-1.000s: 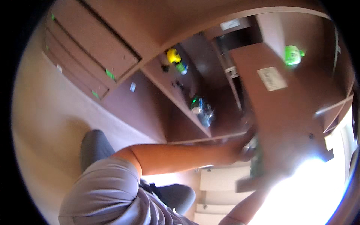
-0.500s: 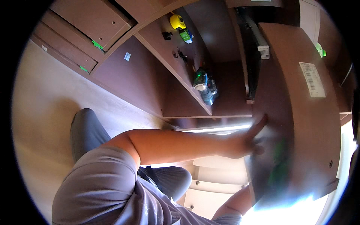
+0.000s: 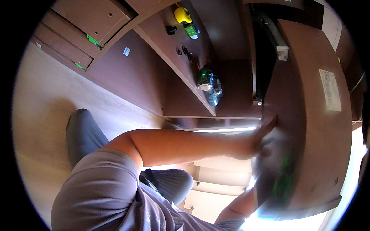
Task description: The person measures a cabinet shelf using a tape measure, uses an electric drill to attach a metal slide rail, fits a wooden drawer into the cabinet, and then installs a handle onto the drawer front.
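Observation:
A large brown wooden drawer (image 3: pixel 325 154) hangs tilted at the right, with a white label on its side and a blurred green clip (image 3: pixel 283 173) on its shaded face. My left hand (image 3: pixel 258 144) grips the drawer at that face; one digit stretches up along the wood, while the others are smeared and dim. My right forearm (image 3: pixel 239 206) rises from the lower edge and passes behind the drawer, which hides the right hand. Just above, a metal slide rail (image 3: pixel 268 30) with a pale end piece runs beside the drawer.
An open brown cabinet (image 3: pixel 150 73) stands ahead. Its shelf bears a yellow tape measure (image 3: pixel 182 15), a green box (image 3: pixel 191 30), small black parts (image 3: pixel 186 52) and a power tool (image 3: pixel 206 79). Closed drawers (image 3: pixel 84 23) with green clips are at upper left. Pale panels (image 3: pixel 216 184) lie below my arm.
The drawer's lower end has swung slightly left and down, while its upper part appears farther right. My left hand stays against it. The view has shifted a little.

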Action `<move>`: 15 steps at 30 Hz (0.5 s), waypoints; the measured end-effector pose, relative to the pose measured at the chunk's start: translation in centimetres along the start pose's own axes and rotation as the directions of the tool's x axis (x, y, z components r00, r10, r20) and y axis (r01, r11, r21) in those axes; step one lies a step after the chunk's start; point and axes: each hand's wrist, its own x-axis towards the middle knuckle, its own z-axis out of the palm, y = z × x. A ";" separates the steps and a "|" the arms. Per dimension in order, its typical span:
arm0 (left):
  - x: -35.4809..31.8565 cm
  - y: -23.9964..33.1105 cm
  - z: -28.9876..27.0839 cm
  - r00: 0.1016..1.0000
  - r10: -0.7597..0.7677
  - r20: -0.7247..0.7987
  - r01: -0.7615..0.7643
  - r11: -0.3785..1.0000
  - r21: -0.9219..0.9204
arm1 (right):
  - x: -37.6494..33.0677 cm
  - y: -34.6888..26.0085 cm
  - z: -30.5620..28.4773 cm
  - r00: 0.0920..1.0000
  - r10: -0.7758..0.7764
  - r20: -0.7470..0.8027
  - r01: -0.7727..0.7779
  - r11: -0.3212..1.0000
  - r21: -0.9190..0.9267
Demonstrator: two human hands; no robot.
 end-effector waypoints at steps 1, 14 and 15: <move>0.1 0.2 -0.2 1.000 -0.007 -0.003 0.007 1.000 -0.005 | 0.0 0.2 0.0 1.000 0.004 -0.003 -0.004 1.000 0.000; 2.3 -1.4 -2.1 0.997 0.038 -0.072 -0.047 0.992 -0.119 | 3.5 1.5 -0.6 0.995 -0.002 -0.100 -0.001 1.000 -0.028; 2.4 -1.5 -2.3 0.994 0.049 -0.097 -0.059 0.993 -0.103 | 4.1 1.7 -0.6 0.993 -0.004 -0.121 0.001 1.000 -0.029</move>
